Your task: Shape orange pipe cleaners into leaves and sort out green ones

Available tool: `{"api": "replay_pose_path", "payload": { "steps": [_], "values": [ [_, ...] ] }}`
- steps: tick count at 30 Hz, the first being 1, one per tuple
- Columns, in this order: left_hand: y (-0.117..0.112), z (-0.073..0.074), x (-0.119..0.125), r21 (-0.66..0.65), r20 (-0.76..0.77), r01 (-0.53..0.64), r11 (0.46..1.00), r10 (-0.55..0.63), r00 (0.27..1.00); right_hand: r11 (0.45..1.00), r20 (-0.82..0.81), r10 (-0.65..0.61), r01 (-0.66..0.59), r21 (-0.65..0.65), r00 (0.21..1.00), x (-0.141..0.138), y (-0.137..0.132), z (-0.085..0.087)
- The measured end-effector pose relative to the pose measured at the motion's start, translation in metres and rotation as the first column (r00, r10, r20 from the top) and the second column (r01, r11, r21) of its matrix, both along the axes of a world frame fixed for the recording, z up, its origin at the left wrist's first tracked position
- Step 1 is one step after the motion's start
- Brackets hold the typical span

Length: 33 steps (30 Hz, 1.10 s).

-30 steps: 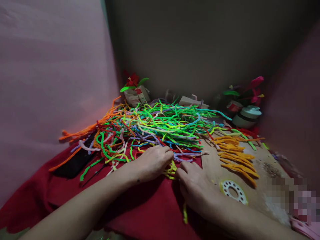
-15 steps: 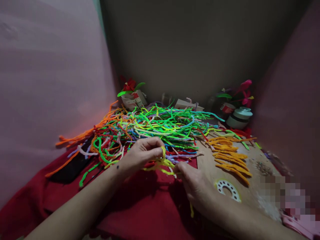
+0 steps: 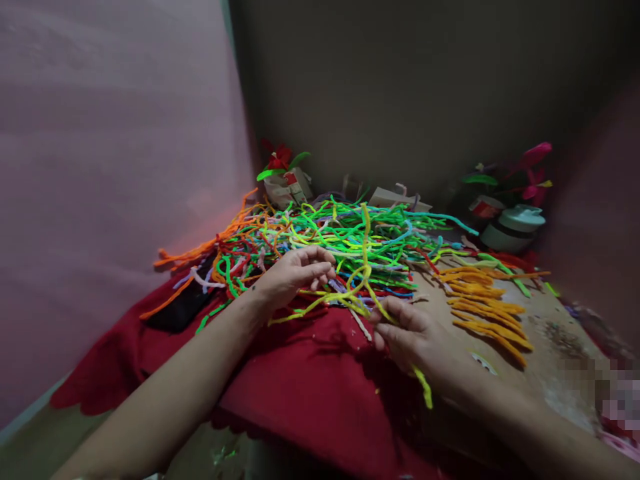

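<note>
A big tangle of coloured pipe cleaners (image 3: 345,243), mostly green, yellow, orange and red, lies across a red cloth (image 3: 310,373). My right hand (image 3: 413,337) is closed on a bunch of yellow pipe cleaners (image 3: 360,287) that rise from my fingers and loop over the pile; one end hangs below my palm. Just left of it, my left hand (image 3: 295,273) hovers over the pile's near edge with its fingers curled loosely apart, touching the yellow strands.
A row of short orange pieces (image 3: 487,303) lies on a cardboard sheet (image 3: 545,347) at the right. At the back stand a white jar (image 3: 513,227), paper flowers (image 3: 530,167) and a small box with a red flower (image 3: 285,177). A dark flat object (image 3: 177,307) lies at left.
My right hand has pulled the yellow pipe cleaners up and out of the pile. My left hand let them go and loosened. The view shifted to the left.
</note>
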<state>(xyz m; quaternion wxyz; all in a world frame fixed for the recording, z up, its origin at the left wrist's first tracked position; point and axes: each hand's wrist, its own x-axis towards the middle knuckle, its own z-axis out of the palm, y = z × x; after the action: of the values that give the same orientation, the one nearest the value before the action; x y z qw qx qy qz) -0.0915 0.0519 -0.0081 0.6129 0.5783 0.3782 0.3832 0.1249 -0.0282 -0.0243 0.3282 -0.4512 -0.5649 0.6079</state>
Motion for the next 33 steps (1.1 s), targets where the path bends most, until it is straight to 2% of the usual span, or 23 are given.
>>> {"api": "replay_pose_path", "payload": {
  "steps": [2,4,8,11,14,17,20,23,26,29,31,33],
  "values": [
    [-0.004,0.000,0.005,0.003,-0.051,0.065,0.998,-0.065,0.997,0.986,-0.123,-0.025,0.004,-0.169,0.992,0.000,0.001,0.005],
    [-0.011,0.002,0.012,0.003,-0.037,0.159,0.987,-0.159,0.987,0.969,-0.186,-0.034,-0.012,-0.245,0.982,0.001,0.002,0.007],
    [-0.025,0.005,0.024,-0.076,0.034,0.329,0.941,-0.328,0.944,0.968,-0.237,0.001,-0.060,-0.242,0.972,0.002,0.001,0.004],
    [-0.027,0.007,0.021,-0.190,-0.003,0.396,0.899,-0.403,0.915,0.979,-0.212,-0.040,-0.005,-0.205,0.976,0.002,0.002,0.004],
    [-0.023,0.013,0.011,-0.188,-0.088,0.365,0.912,-0.386,0.918,0.983,-0.149,-0.079,0.052,-0.176,0.986,0.002,0.003,0.008],
    [-0.018,0.021,0.004,-0.041,-0.226,0.312,0.949,-0.313,0.922,0.990,-0.067,-0.050,0.041,-0.132,0.996,0.002,0.003,0.011],
    [-0.019,0.028,0.005,0.060,-0.314,0.332,0.941,-0.298,0.902,0.996,-0.003,-0.036,0.036,-0.086,0.999,0.000,0.002,0.013],
    [-0.025,0.027,0.013,0.037,-0.329,0.347,0.937,-0.316,0.890,0.993,-0.012,-0.043,0.041,-0.112,0.999,-0.001,0.001,0.013],
    [-0.031,0.018,0.022,-0.026,-0.265,0.255,0.967,-0.252,0.931,0.989,-0.021,-0.026,0.022,-0.145,0.999,-0.001,0.001,0.015],
    [-0.030,0.009,0.029,0.014,-0.033,0.032,0.999,-0.032,0.999,0.984,-0.043,0.005,-0.013,-0.175,0.999,0.001,0.002,0.013],
    [-0.023,0.009,0.030,-0.001,0.202,-0.141,0.990,0.138,0.970,0.981,-0.097,-0.014,-0.005,-0.194,0.995,0.002,0.001,0.009],
    [-0.015,0.012,0.028,-0.089,0.409,-0.261,0.961,0.274,0.870,0.975,-0.161,-0.049,0.012,-0.222,0.986,0.003,0.000,0.003]
  ]
}}
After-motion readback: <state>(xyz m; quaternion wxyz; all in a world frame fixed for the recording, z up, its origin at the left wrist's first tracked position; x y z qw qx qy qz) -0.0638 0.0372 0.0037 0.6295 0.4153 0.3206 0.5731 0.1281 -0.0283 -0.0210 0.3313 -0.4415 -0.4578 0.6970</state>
